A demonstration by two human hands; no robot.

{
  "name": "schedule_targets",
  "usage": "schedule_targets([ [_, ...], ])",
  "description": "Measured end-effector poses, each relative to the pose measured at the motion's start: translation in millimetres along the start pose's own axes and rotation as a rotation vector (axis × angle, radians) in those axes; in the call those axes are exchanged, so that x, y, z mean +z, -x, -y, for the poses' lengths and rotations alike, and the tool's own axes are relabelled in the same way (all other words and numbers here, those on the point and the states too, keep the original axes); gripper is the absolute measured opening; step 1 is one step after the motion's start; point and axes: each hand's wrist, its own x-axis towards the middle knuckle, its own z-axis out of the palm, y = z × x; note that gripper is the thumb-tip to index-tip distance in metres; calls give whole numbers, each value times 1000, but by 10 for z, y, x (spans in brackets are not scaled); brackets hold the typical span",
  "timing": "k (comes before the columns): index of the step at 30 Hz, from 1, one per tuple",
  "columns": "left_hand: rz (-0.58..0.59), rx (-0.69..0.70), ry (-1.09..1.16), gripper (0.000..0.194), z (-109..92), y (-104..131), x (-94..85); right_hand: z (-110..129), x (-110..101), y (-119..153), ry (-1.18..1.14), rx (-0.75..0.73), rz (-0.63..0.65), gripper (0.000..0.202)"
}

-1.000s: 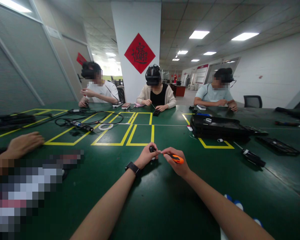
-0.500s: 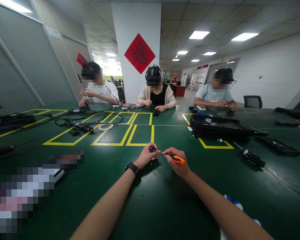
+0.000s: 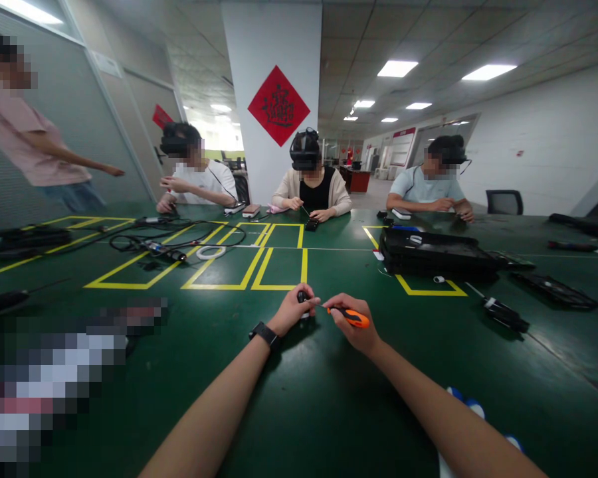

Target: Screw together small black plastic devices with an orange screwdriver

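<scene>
The orange-and-black screwdriver (image 3: 355,318) is above the green desk (image 3: 299,418), and the right hand (image 3: 351,322) pinches it, fingers wrapped along the handle. Its thin shaft points left, to the fingertips of the left hand (image 3: 299,303). The left hand, just left of the screwdriver, pinches a small dark part (image 3: 303,297) between thumb and fingers; whether the shaft's tip touches that part cannot be told. A black wristwatch (image 3: 265,336) circles the left wrist, further left of the screwdriver.

Beyond the screwdriver and to its left, a white cable coil (image 3: 210,253) lies by tangled black cables (image 3: 144,238) on yellow tape outlines (image 3: 219,287). Beyond it to the right are stacked black trays (image 3: 433,255); well to its right lies a black-handled screwdriver (image 3: 505,315). Straight beyond the screwdriver, across the desk, a seated co-worker in a beige cardigan (image 3: 339,189) wears a black headset (image 3: 304,151).
</scene>
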Motion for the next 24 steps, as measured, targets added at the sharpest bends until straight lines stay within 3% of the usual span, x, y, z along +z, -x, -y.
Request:
schedule_targets([
  [24, 15, 40, -70, 28, -1, 6, -15, -9, -13, -5, 49, -13, 15, 13],
])
